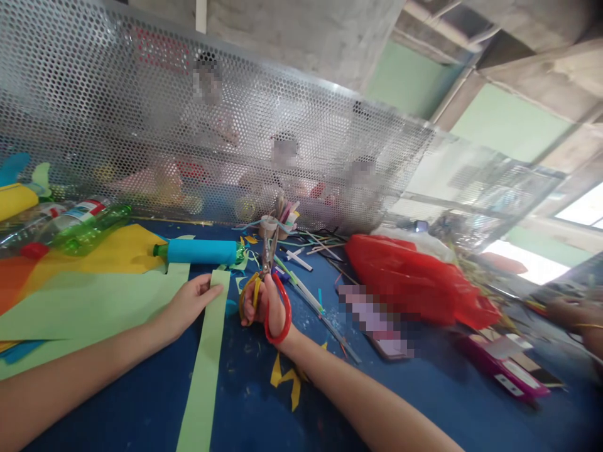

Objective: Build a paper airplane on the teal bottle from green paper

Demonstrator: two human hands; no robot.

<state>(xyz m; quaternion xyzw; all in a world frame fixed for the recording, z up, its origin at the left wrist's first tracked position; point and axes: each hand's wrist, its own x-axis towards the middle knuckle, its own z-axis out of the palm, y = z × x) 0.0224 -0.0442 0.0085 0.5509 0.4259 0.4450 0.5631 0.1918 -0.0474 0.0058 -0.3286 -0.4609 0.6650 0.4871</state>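
Pinched in my left hand is the top end of a long pale green paper strip, which hangs down toward the near edge of the view. My right hand grips a pair of scissors with red and yellow handles, the blades pointing up and away from me and slightly apart. The blades are clear of the strip. Just beyond both hands lies a green bottle wrapped in blue paper. Larger pale green sheets lie under and left of my left forearm.
Clear and green plastic bottles lie at the back left by yellow paper. A cup of pens stands by the perforated metal screen. Rightward are a red plastic bag, a phone-like object and a magenta box. Another person's hand shows far right.
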